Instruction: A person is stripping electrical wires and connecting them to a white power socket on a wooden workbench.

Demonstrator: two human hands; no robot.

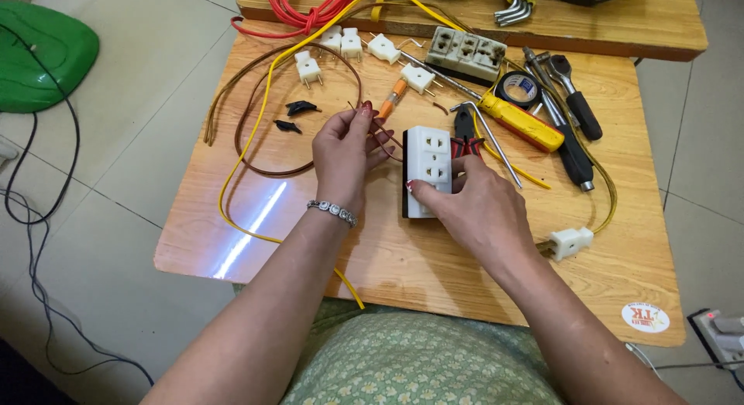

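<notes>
Far left of the hands, green plastic object [43, 56] on the tiled floor, black cable [31, 219] looping beside it. Wooden table [232, 242] under both hands. Left of left hand: yellow wire [246, 153] and brown wire [256, 168] loops, two small black pieces [294, 114] just above-left of the fingers. Left hand [345, 161], silver bracelet at wrist, fingers pinched closed on the bare end of the brown wire, held just left of the socket block. Above this hand: several white plugs [341, 44], red cable [302, 13] further up on a second board. Between the hands: white double socket block [426, 168] with dark base, lying flat on the table. Right hand [477, 211] grips the socket block at its lower right side, thumb on the white face, fingers wrapped behind. Just above right hand: red-handled pliers [465, 137], partly hidden by fingers. Up-right of it: yellow-handled screwdriver [519, 122], old beige socket strip [465, 52], black tape roll [519, 87], black-handled tools [573, 130]. Right of right wrist: white plug [571, 242] on a yellow lead.
</notes>
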